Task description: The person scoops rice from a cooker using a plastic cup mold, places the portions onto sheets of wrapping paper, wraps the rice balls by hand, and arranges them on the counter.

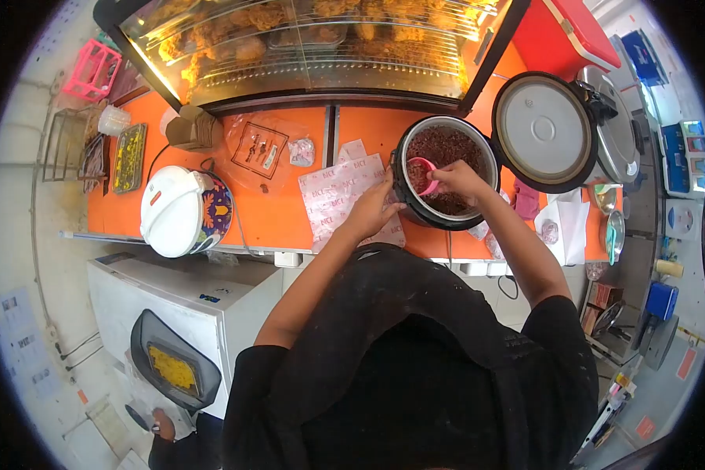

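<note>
An open cooker (pixel 487 149) full of dark reddish rice (pixel 449 146) stands on the orange counter (pixel 290 223). My right hand (pixel 458 180) reaches into it, fingers closed on a pink cup (pixel 421 177) that has some rice inside. Against the cooker's left side rests my left hand (pixel 374 207), its fingers apart, over printed wrapping paper (pixel 333 196). The cooker's round lid (pixel 542 129) is tipped open to the right. A small wrapped bundle (pixel 301 152) lies left of the paper.
A glass warmer (pixel 313 55) with fried food is behind the counter. To the left are a white-lidded cooker (pixel 172 211), brown boxes (pixel 193 128) and a yellow-filled tray (pixel 129 159). Another person's hand (pixel 163 424) shows at lower left, near a dark bin (pixel 174 363).
</note>
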### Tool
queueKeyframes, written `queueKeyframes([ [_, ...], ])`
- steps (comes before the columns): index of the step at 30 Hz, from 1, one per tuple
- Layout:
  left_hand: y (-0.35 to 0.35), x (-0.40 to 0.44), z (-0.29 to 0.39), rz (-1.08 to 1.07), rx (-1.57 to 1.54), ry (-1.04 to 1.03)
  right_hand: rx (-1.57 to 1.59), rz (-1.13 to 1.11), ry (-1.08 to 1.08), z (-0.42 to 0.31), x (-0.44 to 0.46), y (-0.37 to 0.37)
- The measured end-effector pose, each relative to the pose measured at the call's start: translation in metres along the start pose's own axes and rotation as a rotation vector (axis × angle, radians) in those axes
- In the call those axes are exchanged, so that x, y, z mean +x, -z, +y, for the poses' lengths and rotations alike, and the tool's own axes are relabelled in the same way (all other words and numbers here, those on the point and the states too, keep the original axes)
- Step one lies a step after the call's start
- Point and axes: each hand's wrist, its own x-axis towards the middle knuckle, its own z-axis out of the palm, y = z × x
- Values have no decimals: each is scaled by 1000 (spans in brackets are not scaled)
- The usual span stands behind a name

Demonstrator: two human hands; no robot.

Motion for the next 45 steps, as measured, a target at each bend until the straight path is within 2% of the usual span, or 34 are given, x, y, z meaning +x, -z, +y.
queueKeyframes([
  [3, 4, -1, 7, -34, -64, 52, 55, 36, -18, -12, -14, 13],
  [4, 5, -1, 8, -31, -66, 57, -88, 58, 35, -19, -17, 18],
  [5, 5, -1, 9, -32, -95, 65, -90, 55, 32, -25, -25, 13],
  [7, 3, -1, 9, -41, -127, 70, -1011, 352, 623, -29, -41, -3],
  [8, 3, -1, 8, -32, -116, 56, -1040, 353, 874, -20, -35, -9],
  [9, 3, -1, 8, -22, -103, 40, -1040, 361, 868, -13, -36, -6],
  [12, 3, 0, 5, -57, -81, 64, -1032, 455, 642, -19, -42, -1],
  [13, 2, 0, 3, -55, -84, 66, -1034, 451, 641, -18, -37, 3],
  [15, -1, -2, 0, -25, -86, 60, -945, 328, 307, -8, -26, 11],
  [16, -2, -2, 0, -29, -86, 54, -926, 343, 438, 6, -19, 8],
  [17, -1, 0, 1, -36, -95, 70, -871, 295, 374, 2, -24, 0],
  [23, 2, 2, 3, -65, -97, 95, -701, 199, 378, -6, -7, -20],
  [26, 7, 1, 9, -92, -88, 107, -636, 158, 284, -7, 4, -21],
  [28, 7, -1, 8, -81, -91, 107, -401, 50, 132, 2, 6, -14],
  [33, 5, -4, 2, -30, -79, 45, -410, 1, 91, -21, -24, -5],
  [35, 4, -5, 2, -31, -103, 60, -228, 4, 91, -21, -30, 4],
  [37, 4, -6, 1, -31, -128, 74, -370, 38, 101, -17, -26, 11],
  [39, 3, -6, 0, 0, -102, 12, -1041, 363, 509, -36, -52, -12],
  [41, 6, -7, 5, -37, -110, 63, -1128, 400, 837, -4, -33, -16],
  [43, 6, -5, 5, -57, -114, 111, -997, 396, 590, -4, -37, -9],
  [44, 4, -6, 3, -25, -116, 75, -1002, 391, 591, -9, -37, -5],
  [45, 2, -7, 1, 2, -117, 40, -1079, 416, 481, -12, -35, -1],
])
